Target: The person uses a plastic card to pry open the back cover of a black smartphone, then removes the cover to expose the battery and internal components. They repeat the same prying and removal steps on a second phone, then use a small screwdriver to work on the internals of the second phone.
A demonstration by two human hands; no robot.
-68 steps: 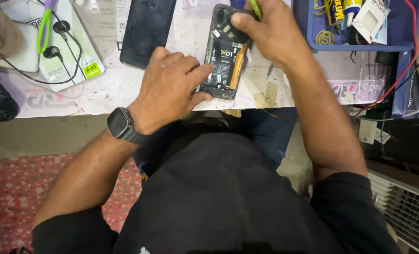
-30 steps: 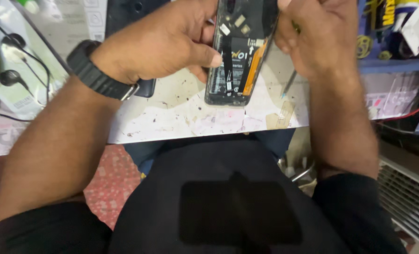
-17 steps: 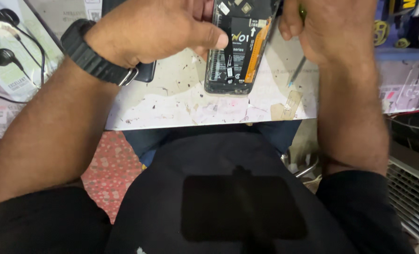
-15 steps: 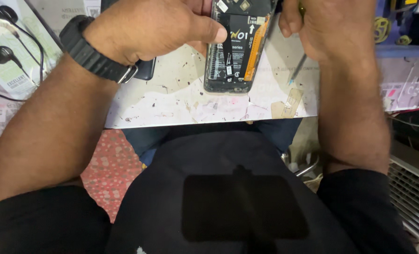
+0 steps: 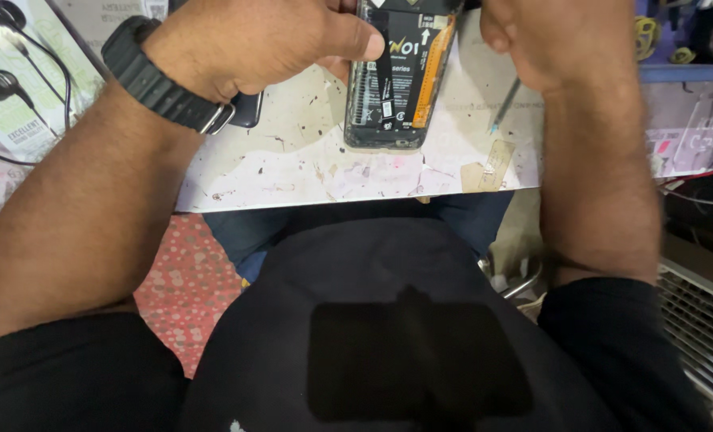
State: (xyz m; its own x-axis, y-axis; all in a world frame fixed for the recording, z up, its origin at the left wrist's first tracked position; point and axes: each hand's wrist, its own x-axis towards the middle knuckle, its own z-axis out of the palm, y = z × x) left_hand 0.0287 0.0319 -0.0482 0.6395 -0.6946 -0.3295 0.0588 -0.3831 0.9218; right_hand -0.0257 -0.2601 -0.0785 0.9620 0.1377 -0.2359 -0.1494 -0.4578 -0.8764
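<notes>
Left hand (image 5: pixel 268 40) clamps the opened phone (image 5: pixel 392 88) at twelve o'clock; right hand (image 5: pixel 564 36) fists a thin tool (image 5: pixel 504 104). Back cover off, battery still seated.

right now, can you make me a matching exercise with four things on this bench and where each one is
Things:
1. opened phone
2. wristwatch
3. earphones
4. thin tool

Places:
A. far left of the bench
B. on the left wrist
C. below the right hand
D. bench middle, under the left hand's thumb

Pairs: 1-D, 2-B, 3-A, 4-C
</notes>
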